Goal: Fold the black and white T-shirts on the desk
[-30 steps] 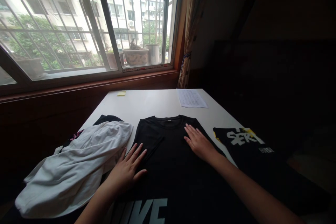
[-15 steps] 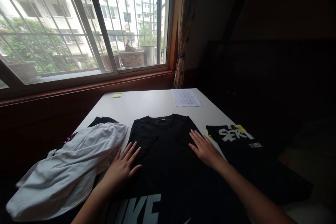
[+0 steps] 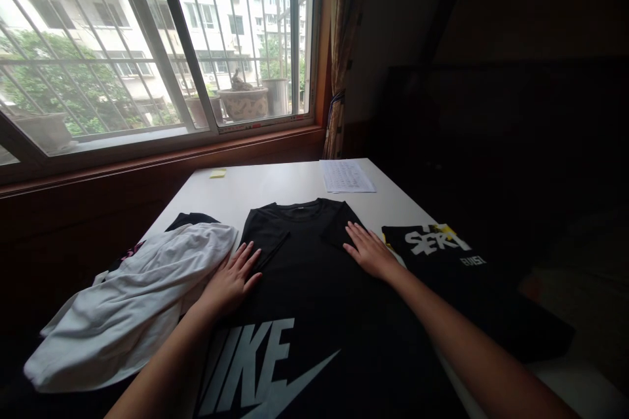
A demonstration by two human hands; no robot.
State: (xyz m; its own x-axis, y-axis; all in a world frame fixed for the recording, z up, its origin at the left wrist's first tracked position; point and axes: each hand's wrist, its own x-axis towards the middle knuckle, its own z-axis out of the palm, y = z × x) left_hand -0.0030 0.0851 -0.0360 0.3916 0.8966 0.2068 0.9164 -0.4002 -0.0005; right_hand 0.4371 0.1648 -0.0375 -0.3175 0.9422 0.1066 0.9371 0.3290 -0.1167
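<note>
A black T-shirt (image 3: 314, 275) with large grey lettering and a swoosh lies spread on the white table (image 3: 265, 177), its collar toward the far side. Both its sleeves are turned in over the front. My left hand (image 3: 233, 281) rests flat on its left edge, just below the sleeve, fingers stretched and apart. On the opposite edge, by the other sleeve, my right hand (image 3: 368, 249) lies with its fingers extended. Neither hand grips the cloth. The shirt's lower end runs out of view at the bottom.
Left of the shirt lies a heap of clothes with a white garment (image 3: 142, 294) on top. A black T-shirt with white and yellow print (image 3: 437, 242) lies at the right. Printed sheets (image 3: 348, 177) and a yellow sticky note (image 3: 217, 173) are at the far edge, below a barred window (image 3: 162, 46).
More of the grey print now shows at the bottom as the view has tilted down slightly. Both hands stay flat on the shirt's edges, with the shirt lying slightly farther up in view.
</note>
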